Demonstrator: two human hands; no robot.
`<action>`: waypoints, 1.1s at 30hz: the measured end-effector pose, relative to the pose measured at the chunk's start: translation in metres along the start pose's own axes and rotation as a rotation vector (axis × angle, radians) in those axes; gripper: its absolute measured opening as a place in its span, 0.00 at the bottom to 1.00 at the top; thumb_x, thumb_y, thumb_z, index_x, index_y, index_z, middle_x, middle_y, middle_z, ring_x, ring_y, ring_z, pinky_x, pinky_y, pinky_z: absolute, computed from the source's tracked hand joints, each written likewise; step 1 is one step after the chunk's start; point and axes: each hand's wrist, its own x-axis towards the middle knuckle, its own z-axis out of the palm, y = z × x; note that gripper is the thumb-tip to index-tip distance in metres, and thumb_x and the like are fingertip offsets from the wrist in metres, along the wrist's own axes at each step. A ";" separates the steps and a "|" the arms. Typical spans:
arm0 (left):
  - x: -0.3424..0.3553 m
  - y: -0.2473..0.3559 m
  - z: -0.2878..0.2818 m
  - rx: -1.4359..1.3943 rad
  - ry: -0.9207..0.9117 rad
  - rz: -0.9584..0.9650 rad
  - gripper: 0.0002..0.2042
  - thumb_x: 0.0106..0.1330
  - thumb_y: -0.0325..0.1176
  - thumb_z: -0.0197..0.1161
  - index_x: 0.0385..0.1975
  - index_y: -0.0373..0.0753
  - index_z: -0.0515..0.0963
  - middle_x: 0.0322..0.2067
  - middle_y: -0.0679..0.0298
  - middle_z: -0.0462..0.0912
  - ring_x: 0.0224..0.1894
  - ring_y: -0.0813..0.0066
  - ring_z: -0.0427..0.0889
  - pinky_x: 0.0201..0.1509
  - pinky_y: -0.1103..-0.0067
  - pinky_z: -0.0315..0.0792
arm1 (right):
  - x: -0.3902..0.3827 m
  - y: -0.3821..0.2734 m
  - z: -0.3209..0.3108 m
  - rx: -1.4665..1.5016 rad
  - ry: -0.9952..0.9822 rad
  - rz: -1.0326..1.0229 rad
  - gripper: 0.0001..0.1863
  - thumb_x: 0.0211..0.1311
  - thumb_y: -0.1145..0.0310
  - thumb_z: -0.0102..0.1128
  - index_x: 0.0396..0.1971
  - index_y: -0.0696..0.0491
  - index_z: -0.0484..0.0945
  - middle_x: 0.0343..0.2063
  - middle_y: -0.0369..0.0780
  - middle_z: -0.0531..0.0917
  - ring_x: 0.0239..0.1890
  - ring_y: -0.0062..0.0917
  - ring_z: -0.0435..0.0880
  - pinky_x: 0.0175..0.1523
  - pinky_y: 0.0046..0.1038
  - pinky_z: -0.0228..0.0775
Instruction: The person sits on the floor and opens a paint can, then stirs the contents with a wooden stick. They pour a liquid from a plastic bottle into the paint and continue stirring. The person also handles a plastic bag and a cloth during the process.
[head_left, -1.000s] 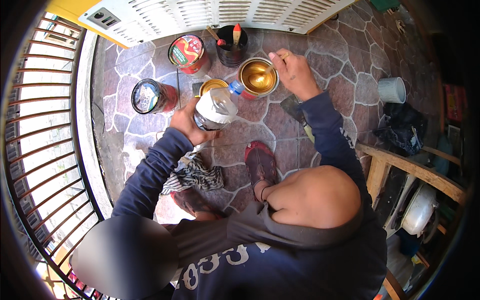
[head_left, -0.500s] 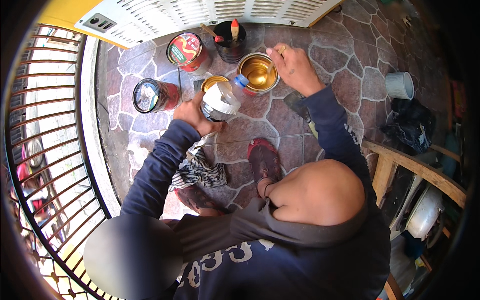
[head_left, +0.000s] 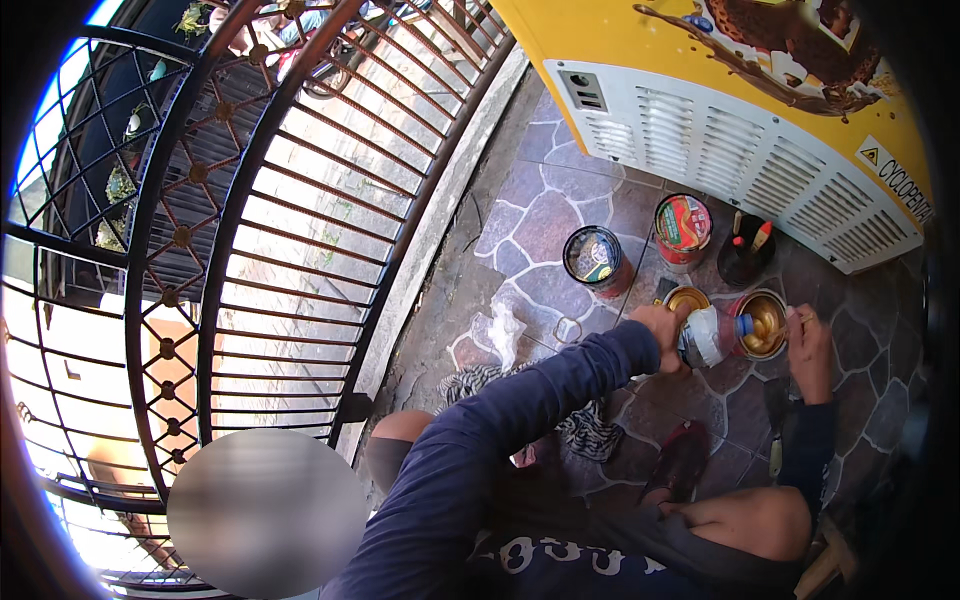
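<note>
Over the tin [head_left: 765, 322], left hand [head_left: 662, 328] grips tilted bottle [head_left: 708, 335]; right hand's [head_left: 808, 345] grip unclear.

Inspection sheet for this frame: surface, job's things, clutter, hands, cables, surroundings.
Surface: stone-paved floor.
Job's things: plastic bottle tipped toward open tin; second open tin behind it.
Clutter: two more cans, dark pot with brushes, striped rag, crumpled plastic.
Hands: left hand grips the bottle; right hand at the tin's rim.
Cables: nothing seen.
Surroundings: iron gate, yellow-white cabinet.
</note>
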 end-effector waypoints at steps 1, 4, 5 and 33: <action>0.000 0.002 0.000 0.003 -0.005 -0.009 0.40 0.38 0.53 0.76 0.52 0.37 0.71 0.30 0.43 0.84 0.36 0.42 0.84 0.40 0.57 0.78 | 0.000 -0.001 -0.002 -0.028 -0.083 0.068 0.15 0.74 0.64 0.53 0.30 0.61 0.74 0.17 0.40 0.78 0.19 0.19 0.74 0.25 0.27 0.64; 0.000 0.002 0.001 0.016 -0.044 -0.039 0.42 0.38 0.53 0.76 0.53 0.37 0.70 0.29 0.42 0.83 0.35 0.41 0.84 0.40 0.56 0.77 | -0.003 -0.005 -0.003 0.036 0.142 -0.038 0.14 0.73 0.64 0.52 0.31 0.60 0.74 0.18 0.47 0.76 0.19 0.36 0.75 0.27 0.35 0.64; 0.001 0.001 0.001 0.025 -0.019 -0.027 0.42 0.38 0.53 0.76 0.54 0.37 0.70 0.30 0.43 0.84 0.35 0.41 0.84 0.41 0.57 0.78 | -0.004 -0.007 -0.003 -0.026 0.255 -0.058 0.14 0.73 0.64 0.53 0.32 0.60 0.74 0.19 0.49 0.77 0.19 0.41 0.76 0.28 0.37 0.65; 0.012 0.026 -0.024 0.251 -0.099 -0.042 0.47 0.35 0.60 0.78 0.55 0.33 0.74 0.33 0.45 0.86 0.40 0.48 0.86 0.46 0.62 0.78 | 0.001 0.007 0.003 -0.068 0.183 -0.154 0.15 0.71 0.63 0.56 0.33 0.61 0.79 0.18 0.49 0.80 0.21 0.40 0.82 0.28 0.36 0.72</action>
